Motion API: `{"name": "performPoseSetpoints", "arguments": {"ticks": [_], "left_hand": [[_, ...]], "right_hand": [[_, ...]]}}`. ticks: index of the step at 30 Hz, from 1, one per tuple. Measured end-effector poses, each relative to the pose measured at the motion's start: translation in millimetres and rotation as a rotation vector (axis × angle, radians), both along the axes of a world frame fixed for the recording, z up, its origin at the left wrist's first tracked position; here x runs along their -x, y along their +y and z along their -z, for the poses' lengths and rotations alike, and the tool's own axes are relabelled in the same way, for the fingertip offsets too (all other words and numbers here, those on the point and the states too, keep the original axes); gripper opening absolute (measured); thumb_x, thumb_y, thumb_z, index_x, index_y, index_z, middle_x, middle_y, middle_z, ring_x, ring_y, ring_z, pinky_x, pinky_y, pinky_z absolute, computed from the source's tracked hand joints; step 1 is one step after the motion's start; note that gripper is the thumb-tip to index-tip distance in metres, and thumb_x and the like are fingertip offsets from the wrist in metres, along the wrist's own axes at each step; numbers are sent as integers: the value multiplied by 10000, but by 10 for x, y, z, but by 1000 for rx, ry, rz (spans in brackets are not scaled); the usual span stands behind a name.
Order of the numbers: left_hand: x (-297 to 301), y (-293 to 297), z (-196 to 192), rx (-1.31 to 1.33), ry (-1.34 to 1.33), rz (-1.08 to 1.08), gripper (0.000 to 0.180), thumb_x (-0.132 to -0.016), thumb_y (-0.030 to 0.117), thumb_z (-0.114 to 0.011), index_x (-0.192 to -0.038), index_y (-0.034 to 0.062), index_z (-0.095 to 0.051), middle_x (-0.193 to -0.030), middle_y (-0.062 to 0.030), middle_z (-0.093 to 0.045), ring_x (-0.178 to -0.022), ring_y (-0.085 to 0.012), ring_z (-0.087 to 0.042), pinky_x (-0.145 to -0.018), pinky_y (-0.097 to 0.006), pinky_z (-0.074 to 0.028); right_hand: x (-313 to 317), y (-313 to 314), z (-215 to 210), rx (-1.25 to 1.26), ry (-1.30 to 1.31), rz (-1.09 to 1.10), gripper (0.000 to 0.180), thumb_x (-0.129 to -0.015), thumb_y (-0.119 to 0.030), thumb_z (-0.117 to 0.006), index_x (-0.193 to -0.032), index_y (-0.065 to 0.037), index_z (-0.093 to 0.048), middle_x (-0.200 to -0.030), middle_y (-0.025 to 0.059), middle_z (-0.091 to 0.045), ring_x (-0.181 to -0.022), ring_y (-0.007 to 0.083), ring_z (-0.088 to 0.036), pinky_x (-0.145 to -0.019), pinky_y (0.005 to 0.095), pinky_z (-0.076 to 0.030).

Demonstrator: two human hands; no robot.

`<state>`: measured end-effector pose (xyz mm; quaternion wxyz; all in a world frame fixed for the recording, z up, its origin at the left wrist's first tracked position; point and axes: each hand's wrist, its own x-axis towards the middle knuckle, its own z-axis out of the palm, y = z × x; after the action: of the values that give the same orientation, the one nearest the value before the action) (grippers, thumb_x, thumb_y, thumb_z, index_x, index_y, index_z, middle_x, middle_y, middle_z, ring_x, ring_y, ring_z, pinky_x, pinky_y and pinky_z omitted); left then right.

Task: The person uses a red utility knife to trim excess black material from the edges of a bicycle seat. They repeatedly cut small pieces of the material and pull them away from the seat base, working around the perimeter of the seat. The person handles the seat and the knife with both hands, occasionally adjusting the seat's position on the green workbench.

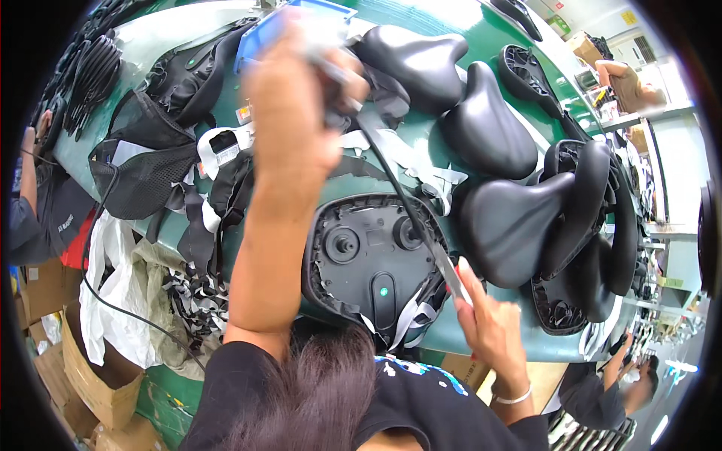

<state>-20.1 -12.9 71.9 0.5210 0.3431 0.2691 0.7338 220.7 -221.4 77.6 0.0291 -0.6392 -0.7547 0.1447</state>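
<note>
A bicycle saddle (pixel 357 270) lies upside down in front of me, its black base facing up and dark cover edges gathered around its rim. Across it runs a taut, narrow black strip (pixel 392 174), pale grey toward its lower end. My left hand (pixel 297 105) is raised beyond the saddle, smeared by motion, fingers curled round the strip's upper end. Something greyish beside those fingers is too blurred to name. At the saddle's right edge, my right hand (pixel 489 323) pinches the strip's grey end. A small red thing (pixel 453 283) shows by its fingertips, mostly hidden.
Finished black saddles (pixel 492 124) crowd the table's right side. Mesh covers (pixel 143 154) and loose offcuts lie to the left. A blue bin (pixel 259 37) stands at the far side. A black cable (pixel 94 259) hangs at left, near cardboard boxes (pixel 105 368). Other people are nearby.
</note>
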Motion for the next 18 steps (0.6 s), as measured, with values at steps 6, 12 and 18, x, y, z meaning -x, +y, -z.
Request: {"name": "performPoseSetpoints", "arguments": {"ticks": [6,12,18], "left_hand": [[154,-199,119,84,1064,-168,267,-917,248,-604,-1036,13,-645,-856,-120,-655,-773,-223,-634,-741,-327,-516],[401,-459,519,138,1653,558,553,-790,504,-698,-1033,8,-669,-881,-192,-676,-865,-335,-649,-795,-398,-485],[359,173,201,481,385,520,486,-918,438,-586,-1078,-20,-614,-947,-111,-669,-776,-164,-628,-715,-301,-511]], "right_hand": [[234,-251,385,5,694,450,690,-843,-146,-679,-1415,-13,-316,-878,125,-633,-682,209,-638,-639,331,-504],[447,356,690,-215,884,387,829,-724,-108,-771,-1390,-3,-289,-1006,66,-521,-846,133,-518,-759,277,-455],[-210,1404,-161,-531,972,451,517,-819,-87,-694,-1278,-39,-461,-801,14,-548,-538,61,-512,-455,203,-429]]}}
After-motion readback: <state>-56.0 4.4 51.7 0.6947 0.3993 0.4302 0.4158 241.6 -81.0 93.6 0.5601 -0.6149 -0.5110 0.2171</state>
